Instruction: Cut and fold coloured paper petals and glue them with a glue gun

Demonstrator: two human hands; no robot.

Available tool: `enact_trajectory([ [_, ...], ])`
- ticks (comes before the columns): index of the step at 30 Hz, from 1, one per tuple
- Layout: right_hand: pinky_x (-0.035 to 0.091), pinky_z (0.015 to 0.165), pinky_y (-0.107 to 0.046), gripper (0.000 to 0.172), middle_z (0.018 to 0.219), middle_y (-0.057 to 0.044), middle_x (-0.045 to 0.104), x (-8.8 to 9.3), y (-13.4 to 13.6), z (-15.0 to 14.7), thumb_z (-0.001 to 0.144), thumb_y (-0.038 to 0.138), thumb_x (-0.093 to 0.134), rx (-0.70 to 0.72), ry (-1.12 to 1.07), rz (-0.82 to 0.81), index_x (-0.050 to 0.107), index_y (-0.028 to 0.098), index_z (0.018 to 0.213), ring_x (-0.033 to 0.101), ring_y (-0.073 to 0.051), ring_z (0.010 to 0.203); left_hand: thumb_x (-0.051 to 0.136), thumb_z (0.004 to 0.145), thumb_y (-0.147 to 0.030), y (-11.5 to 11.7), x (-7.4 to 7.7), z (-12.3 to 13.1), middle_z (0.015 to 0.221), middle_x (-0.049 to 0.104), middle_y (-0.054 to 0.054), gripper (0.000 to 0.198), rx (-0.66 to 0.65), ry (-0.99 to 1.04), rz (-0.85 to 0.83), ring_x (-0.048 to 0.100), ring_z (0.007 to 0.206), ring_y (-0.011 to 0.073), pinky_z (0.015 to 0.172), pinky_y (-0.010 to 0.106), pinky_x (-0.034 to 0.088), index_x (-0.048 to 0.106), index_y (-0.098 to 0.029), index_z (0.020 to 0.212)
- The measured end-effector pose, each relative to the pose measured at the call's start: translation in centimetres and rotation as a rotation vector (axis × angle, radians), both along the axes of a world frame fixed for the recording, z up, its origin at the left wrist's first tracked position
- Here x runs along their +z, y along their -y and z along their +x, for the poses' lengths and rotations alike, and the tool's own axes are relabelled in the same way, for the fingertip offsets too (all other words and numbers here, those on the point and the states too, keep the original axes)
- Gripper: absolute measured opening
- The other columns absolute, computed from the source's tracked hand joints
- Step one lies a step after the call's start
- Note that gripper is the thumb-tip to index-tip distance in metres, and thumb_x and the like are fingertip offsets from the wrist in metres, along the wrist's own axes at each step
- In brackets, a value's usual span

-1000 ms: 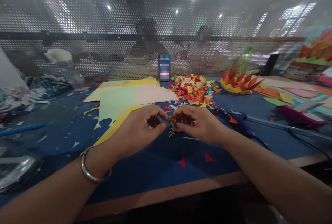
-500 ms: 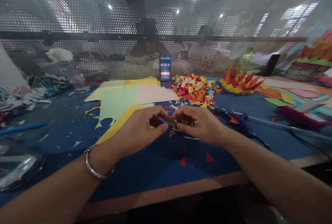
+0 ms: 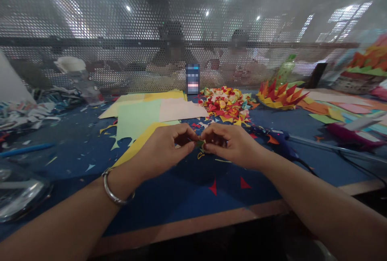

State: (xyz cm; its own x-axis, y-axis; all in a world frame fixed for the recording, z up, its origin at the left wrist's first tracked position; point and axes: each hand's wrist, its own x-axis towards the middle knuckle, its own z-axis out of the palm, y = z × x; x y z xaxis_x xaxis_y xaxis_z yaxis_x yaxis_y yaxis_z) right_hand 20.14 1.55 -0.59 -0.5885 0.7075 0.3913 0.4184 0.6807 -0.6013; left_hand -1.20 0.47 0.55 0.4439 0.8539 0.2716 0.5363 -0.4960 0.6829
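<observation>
Over the blue table, my left hand (image 3: 169,144) and my right hand (image 3: 231,145) meet fingertip to fingertip. Both are closed in a pinch on a small olive-green piece of paper (image 3: 200,143), mostly hidden by the fingers. Just below it lies a thin yellow paper curl (image 3: 200,155). Two red paper scraps (image 3: 245,183) rest nearer the table's front edge. Beneath and beyond my left forearm is a yellow paper sheet (image 3: 133,148). Behind my right hand rises a pile of small folded paper pieces (image 3: 225,102) in red, yellow and cream.
Behind the left hand lie pale green (image 3: 136,116) and pink sheets (image 3: 181,110). A phone (image 3: 192,79) stands against the perforated screen. To the right are a blue glue gun (image 3: 281,142) with its cord, a red-orange paper ring (image 3: 281,96) and a purple stapler-like object (image 3: 350,134).
Both hands keep nearly the same place and pinch. My left wrist and its bracelet have shifted slightly to the right, and the left fingertips have turned a little on the paper.
</observation>
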Motion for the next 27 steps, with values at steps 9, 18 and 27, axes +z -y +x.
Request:
enact_trajectory([
  [9,0.038,0.053,-0.02,0.01,0.069,0.003,0.055,0.0,0.0,-0.1,0.085,0.021,0.06,-0.006,-0.001,-0.02,0.06,0.016,0.094,0.048,-0.007,0.058,0.056,0.078,-0.018,-0.7,-1.1,0.8,0.074,0.069,-0.001,0.009,0.027,-0.042,0.18,0.062,0.067,0.0116,0.064,0.024,0.045,0.065,-0.018,0.08],
  [18,0.039,0.055,-0.02,0.009,0.07,0.002,0.058,0.0,-0.1,-0.1,0.086,0.023,0.059,-0.01,0.004,-0.02,0.061,0.017,0.091,0.05,-0.008,0.06,0.059,0.077,-0.023,-1.9,-2.5,1.2,0.075,0.064,0.0,0.009,-0.071,0.154,-0.061,0.057,0.067,0.0112,0.064,0.024,0.045,0.061,-0.018,0.083],
  [27,0.041,0.056,-0.02,0.009,0.073,0.001,0.059,0.1,-0.1,0.0,0.084,0.018,0.059,-0.018,-0.015,0.004,0.061,0.016,0.093,0.051,-0.008,0.06,0.062,0.071,-0.015,-1.5,-2.3,1.9,0.07,0.059,-0.003,0.01,-0.044,0.499,-0.395,0.054,0.062,0.0072,0.053,0.018,0.038,0.053,-0.017,0.076],
])
